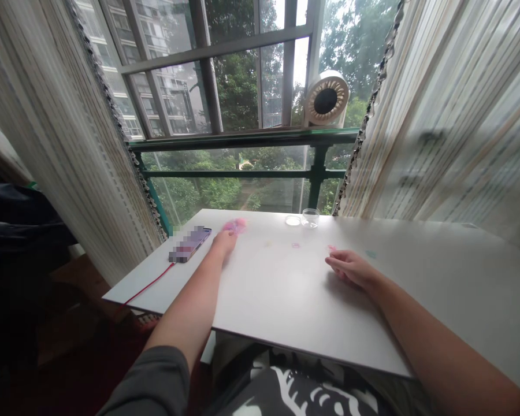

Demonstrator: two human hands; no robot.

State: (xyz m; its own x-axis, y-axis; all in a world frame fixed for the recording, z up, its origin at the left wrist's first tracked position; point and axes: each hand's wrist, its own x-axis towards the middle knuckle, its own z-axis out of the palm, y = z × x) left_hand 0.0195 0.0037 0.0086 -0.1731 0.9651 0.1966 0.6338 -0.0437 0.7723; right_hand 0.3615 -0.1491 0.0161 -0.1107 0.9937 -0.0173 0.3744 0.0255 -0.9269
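My left hand point(225, 242) reaches to a loose pink and purple heap of small thin pieces point(237, 225) near the table's far edge. Its fingers are mostly hidden, so I cannot tell whether they grip any. My right hand point(351, 267) rests on the white table point(277, 289) with its fingers curled and pressed together. Just beyond those fingertips lies a small red-pink piece point(331, 248); whether they hold anything is unclear. Between the hands are a small pink piece point(295, 245) and a faint yellowish one point(267, 244). A green piece point(371, 253) lies past my right hand.
A clear round container point(311, 218) stands at the far edge beside a pale round lid point(293, 221). A phone point(190, 245) with a red cable point(149, 284) lies at the left. Behind are a green railing point(242, 140), a round fan point(327, 99) and curtains.
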